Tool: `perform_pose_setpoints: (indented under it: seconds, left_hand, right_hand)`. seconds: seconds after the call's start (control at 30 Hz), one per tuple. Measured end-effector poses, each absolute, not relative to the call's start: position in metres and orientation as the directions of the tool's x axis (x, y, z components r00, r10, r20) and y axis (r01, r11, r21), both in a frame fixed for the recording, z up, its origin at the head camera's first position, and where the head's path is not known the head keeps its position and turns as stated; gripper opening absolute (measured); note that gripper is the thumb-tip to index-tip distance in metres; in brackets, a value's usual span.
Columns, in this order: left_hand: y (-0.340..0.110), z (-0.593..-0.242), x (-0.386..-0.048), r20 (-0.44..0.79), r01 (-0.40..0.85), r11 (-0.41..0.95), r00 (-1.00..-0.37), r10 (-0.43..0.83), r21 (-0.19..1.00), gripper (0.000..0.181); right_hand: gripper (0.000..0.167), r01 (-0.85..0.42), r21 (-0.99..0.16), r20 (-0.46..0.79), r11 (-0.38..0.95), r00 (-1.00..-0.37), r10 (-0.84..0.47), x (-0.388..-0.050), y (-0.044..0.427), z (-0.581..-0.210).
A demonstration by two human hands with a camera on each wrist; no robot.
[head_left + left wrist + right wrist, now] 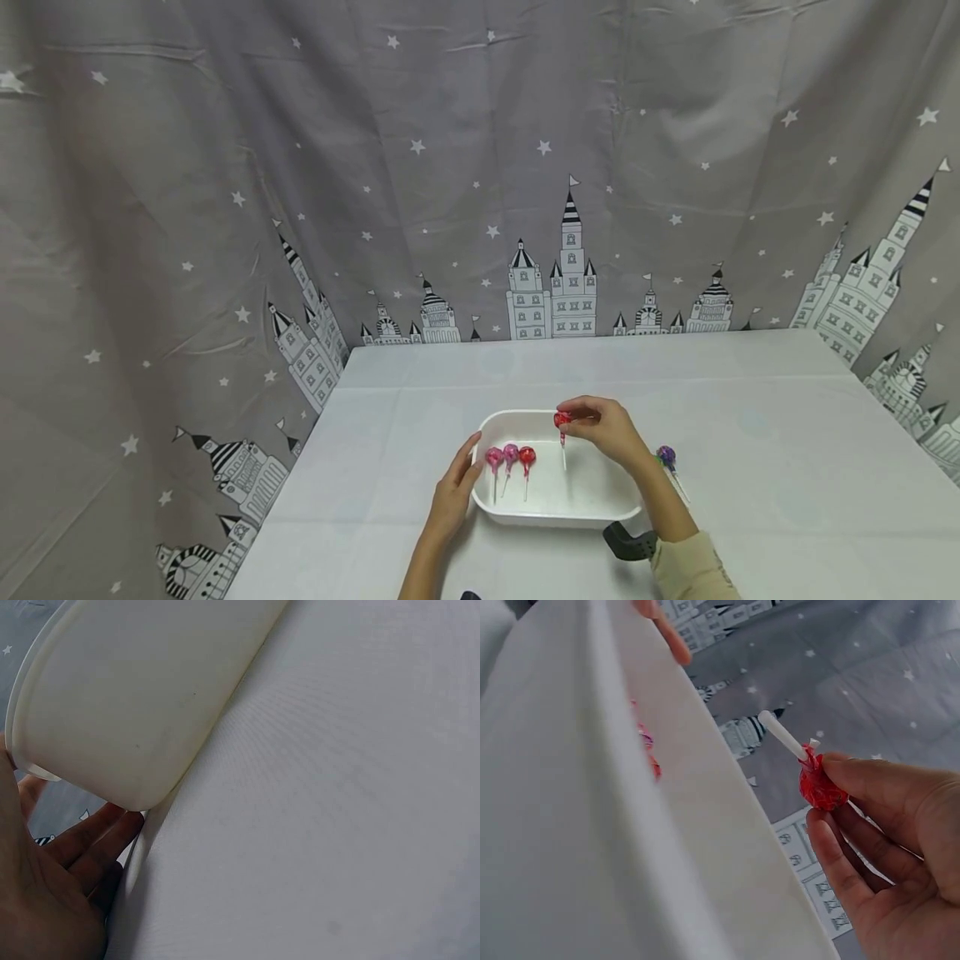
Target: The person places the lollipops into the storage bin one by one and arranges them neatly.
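A red-wrapped lollipop [562, 419] hangs stick down over the white tray [555, 522], pinched at its head by the thumb and fingers of my right hand [606, 427]. In the right wrist view this lollipop [823, 789] shows its white stick clear of the fingers. My left hand [452, 493] holds the tray's left rim; the left wrist view shows its fingers [97, 844] against the outer wall. Inside the tray, toward the left, a pink lollipop [494, 457], another pink one [511, 452] and a red one [527, 456] lie side by side.
On the table right of the tray lie a purple lollipop [666, 455] and something green, partly hidden by my right forearm. A black strap-like piece [628, 543] sits at my right wrist. Behind the white table [420, 392] hangs a grey curtain [450, 192] with castles and stars.
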State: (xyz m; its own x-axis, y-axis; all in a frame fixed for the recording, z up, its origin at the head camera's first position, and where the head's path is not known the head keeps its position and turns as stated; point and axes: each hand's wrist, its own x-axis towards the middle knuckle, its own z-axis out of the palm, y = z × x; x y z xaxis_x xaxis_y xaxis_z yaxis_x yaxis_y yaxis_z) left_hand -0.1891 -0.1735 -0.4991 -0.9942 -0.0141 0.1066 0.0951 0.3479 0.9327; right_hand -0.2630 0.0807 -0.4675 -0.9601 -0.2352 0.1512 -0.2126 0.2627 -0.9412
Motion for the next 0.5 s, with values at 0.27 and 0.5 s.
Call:
perform_pose_setpoints:
  seconds: [0.27,0.5]
  left_hand:
    - [-0.174,-0.501,-0.19,0.128,0.112,0.35,-0.992,-0.023,0.93,0.042]
    - [-0.174,-0.502,-0.19,0.116,0.101,0.351,-0.993,-0.022,0.931,0.042]
  right_hand:
    - [0.028,-0.23,-0.939,0.159,0.256,-0.95,-0.27,-0.267,0.06,-0.48]
    - [0.025,-0.209,-0.915,0.127,0.346,-0.961,-0.246,-0.268,0.05,-0.49]
